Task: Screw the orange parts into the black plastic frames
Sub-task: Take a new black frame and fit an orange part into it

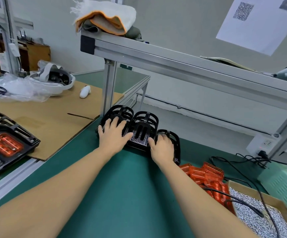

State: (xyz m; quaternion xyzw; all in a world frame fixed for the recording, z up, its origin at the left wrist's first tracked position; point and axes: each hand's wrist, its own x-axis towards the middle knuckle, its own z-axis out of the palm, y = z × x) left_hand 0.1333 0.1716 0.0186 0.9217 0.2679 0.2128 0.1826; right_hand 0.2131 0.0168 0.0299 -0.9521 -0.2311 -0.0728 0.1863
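3 stacks of black plastic frames side by side on the green desk, at the foot of an aluminium post. Left hand flat on the left stack, fingers spread and fairly straight, thumb reaching toward the middle stack; grip open, pressing rather than clasping. Right hand over the right stack, fingers curled down into the ribs of the top frame; grip seemingly closed on that frame, though the fingertips are hidden. Middle stack bare between the 2 hands, its slotted face showing.

Loose orange parts heaped on the desk to the right, near the right forearm, apart from both hands. Just beyond them, a cardboard box of screws, with black cables draped across both the heap and the box. Pale green power unit at the far right.

On the left, a finished frame with an orange part fitted, resting on a cardboard sheet, well apart from the hands. Farther back on that sheet, a white headset beside crumpled clear plastic and a small white controller.

Overhead, an aluminium shelf carrying folded cloths; printed paper with a code on the wall.
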